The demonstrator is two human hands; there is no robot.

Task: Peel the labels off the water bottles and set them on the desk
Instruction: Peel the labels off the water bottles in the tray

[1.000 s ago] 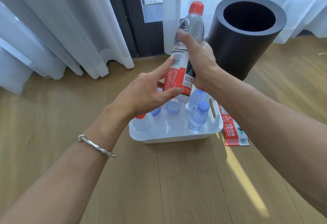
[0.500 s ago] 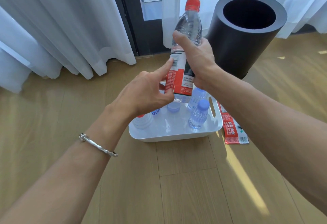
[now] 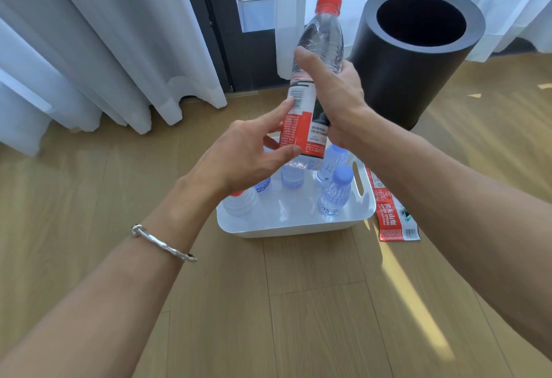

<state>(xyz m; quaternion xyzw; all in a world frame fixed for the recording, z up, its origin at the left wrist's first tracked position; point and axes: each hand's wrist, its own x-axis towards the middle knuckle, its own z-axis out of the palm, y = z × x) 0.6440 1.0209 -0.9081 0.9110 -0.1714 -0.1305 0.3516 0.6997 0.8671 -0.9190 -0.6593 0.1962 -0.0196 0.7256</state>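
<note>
My right hand (image 3: 331, 100) grips a clear water bottle (image 3: 321, 43) with a red cap, held upright and slightly tilted above the white tray (image 3: 298, 226). Its red, white and black label (image 3: 301, 126) is still wrapped around the lower body. My left hand (image 3: 248, 153) is spread at the label, the forefinger tip on the barcode edge and the thumb against the label's lower part, holding nothing. A peeled red label (image 3: 391, 219) lies flat on the floor to the right of the tray.
The tray holds several small bottles, among them a blue-capped bottle (image 3: 336, 192) and a red-capped bottle (image 3: 240, 203) partly hidden by my left wrist. A tall black cylindrical bin (image 3: 409, 58) stands behind on the right. White curtains (image 3: 104, 49) hang at the back. Wooden floor lies all around.
My right hand has lifted the bottle slightly. My left forefinger has slid up along the label to the barcode edge and its thumb has come against the label.
</note>
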